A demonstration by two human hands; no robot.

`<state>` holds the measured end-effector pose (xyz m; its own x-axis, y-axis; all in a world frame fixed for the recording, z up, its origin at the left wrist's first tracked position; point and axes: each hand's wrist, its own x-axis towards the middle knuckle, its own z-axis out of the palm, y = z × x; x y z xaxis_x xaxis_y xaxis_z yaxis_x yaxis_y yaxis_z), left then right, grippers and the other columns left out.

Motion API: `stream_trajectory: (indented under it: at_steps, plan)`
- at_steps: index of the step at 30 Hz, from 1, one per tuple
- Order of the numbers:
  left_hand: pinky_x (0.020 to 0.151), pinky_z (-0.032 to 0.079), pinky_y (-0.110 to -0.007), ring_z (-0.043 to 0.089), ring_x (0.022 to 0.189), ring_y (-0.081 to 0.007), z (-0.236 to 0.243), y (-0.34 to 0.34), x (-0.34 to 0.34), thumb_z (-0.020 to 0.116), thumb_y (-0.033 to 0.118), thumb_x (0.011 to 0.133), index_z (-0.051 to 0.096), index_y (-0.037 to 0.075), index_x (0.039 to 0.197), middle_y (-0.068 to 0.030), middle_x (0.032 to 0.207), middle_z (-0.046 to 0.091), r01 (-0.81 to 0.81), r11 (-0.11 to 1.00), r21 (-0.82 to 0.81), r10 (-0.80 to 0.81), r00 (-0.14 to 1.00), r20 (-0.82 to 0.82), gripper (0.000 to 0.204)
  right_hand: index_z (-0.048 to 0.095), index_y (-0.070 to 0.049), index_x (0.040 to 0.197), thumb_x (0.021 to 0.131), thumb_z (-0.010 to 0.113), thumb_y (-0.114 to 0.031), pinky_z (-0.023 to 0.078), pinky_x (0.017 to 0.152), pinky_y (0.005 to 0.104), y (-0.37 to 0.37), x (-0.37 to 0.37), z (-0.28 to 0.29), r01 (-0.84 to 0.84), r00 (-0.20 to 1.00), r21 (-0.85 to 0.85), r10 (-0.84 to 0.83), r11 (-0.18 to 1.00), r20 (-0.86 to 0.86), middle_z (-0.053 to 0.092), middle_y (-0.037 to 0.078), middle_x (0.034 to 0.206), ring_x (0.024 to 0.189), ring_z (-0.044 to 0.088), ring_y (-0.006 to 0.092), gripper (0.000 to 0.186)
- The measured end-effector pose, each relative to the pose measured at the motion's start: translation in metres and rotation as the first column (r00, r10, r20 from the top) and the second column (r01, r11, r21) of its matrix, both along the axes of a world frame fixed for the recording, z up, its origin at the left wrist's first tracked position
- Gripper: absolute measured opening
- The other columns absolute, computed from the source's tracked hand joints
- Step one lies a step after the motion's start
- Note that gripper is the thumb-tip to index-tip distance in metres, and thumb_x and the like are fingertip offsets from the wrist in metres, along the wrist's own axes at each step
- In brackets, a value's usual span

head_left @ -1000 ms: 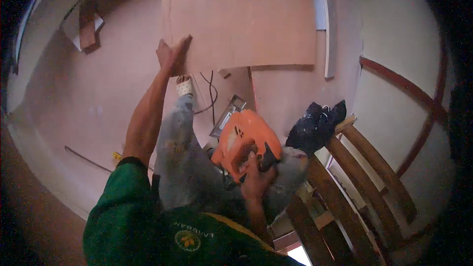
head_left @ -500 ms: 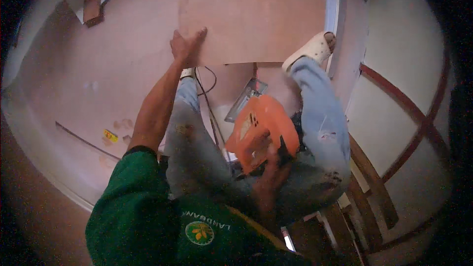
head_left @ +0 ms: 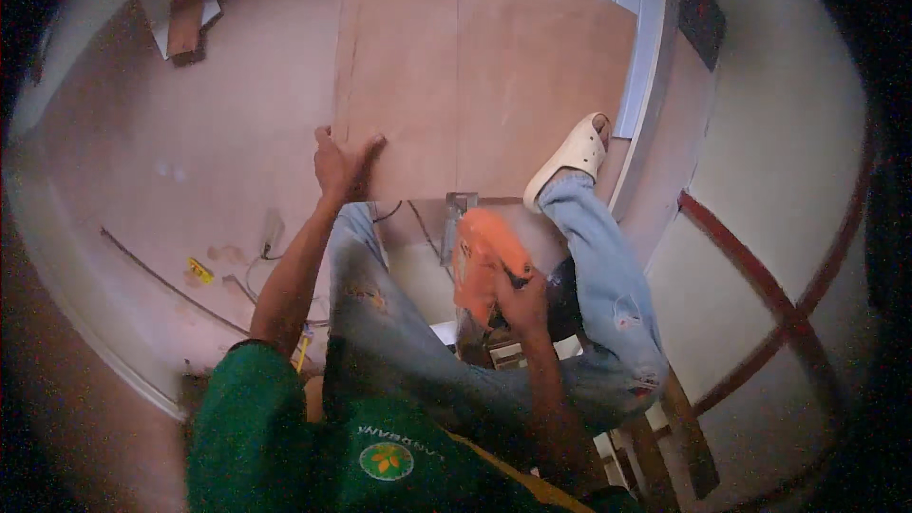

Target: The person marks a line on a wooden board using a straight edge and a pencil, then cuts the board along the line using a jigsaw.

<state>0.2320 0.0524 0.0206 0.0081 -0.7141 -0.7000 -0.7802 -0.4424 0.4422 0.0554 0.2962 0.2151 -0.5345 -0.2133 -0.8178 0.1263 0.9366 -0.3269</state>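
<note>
A plywood sheet with a line running along it extends away in front of me. My left hand holds its near left corner, the thumb lying on top and some fingers hidden. My right hand is wrapped round the handle of an orange power saw between my legs. Its grey metal base plate is at the sheet's near edge, roughly in line with the marked line. I cannot make out the blade. My right foot, in a cream clog, rests at the sheet's right side.
A dark cable runs beneath the sheet. On the left floor lie a small yellow item and a long thin dark strip. A brown wooden piece is at the far left. Wooden pieces lie at the lower right.
The orange saw has turned, and its base plate has come up to the sheet's near edge. The sheet and my left hand appear lower in view, still together.
</note>
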Motion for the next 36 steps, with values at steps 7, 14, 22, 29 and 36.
stream_trajectory:
  at_steps: [7,14,22,29,36]
  plan:
    - [0.103,0.033,-0.056,0.036,0.132,-0.0392,-0.019,0.006,-0.005,0.081,0.063,0.056,0.031,0.001,0.141,-0.0292,0.139,0.038,0.329,0.749,-0.575,-0.300,0.942,0.149,0.117,0.056,0.009,0.102,0.075,0.075,-0.035,0.051,0.076,0.0463,0.003,0.040,-0.018,-0.091,0.989,0.020,0.093,0.996,-0.116,0.063,0.024,0.098,0.084,0.065,0.0382,0.055]
    - [0.109,0.014,-0.064,0.022,0.139,-0.0457,-0.003,0.058,-0.036,0.074,0.069,0.059,0.039,0.011,0.142,-0.0283,0.151,0.022,0.607,0.517,-0.604,-0.535,0.779,0.327,0.107,0.061,0.004,0.096,0.074,0.068,-0.026,0.049,0.079,0.0446,0.010,0.046,-0.037,-0.107,0.994,-0.058,0.106,0.993,-0.024,0.064,0.023,0.088,0.088,0.064,0.0385,0.038]
    - [0.113,0.005,-0.061,0.016,0.145,-0.0373,-0.020,0.104,-0.042,0.067,0.066,0.070,0.038,0.019,0.146,-0.0154,0.156,0.022,0.608,0.584,-0.537,-0.693,0.718,0.060,0.094,0.057,0.003,0.103,0.072,0.071,-0.027,0.051,0.074,0.0463,0.026,0.054,-0.058,-0.108,0.964,-0.035,0.097,0.993,-0.247,0.065,0.021,0.090,0.084,0.066,0.0394,0.046]
    - [0.114,-0.006,-0.055,0.011,0.147,-0.0336,-0.033,0.103,-0.037,0.067,0.064,0.073,0.037,0.020,0.147,-0.0158,0.158,0.017,0.689,0.528,-0.496,-0.734,0.664,0.141,0.091,0.059,0.001,0.090,0.070,0.069,-0.022,0.049,0.072,0.0467,0.014,0.049,-0.066,-0.069,0.990,-0.192,0.043,0.979,-0.137,0.063,0.021,0.080,0.078,0.064,0.0396,0.033]
    - [0.112,0.001,-0.061,0.017,0.145,-0.0352,-0.037,0.107,-0.043,0.068,0.064,0.068,0.034,0.024,0.148,-0.0139,0.157,0.021,0.644,0.496,-0.582,-0.688,0.701,0.190,0.096,0.059,0.000,0.095,0.069,0.069,-0.021,0.047,0.074,0.0500,0.024,0.048,-0.070,-0.082,0.980,-0.222,0.039,0.972,-0.195,0.061,0.019,0.079,0.077,0.060,0.0414,0.035]
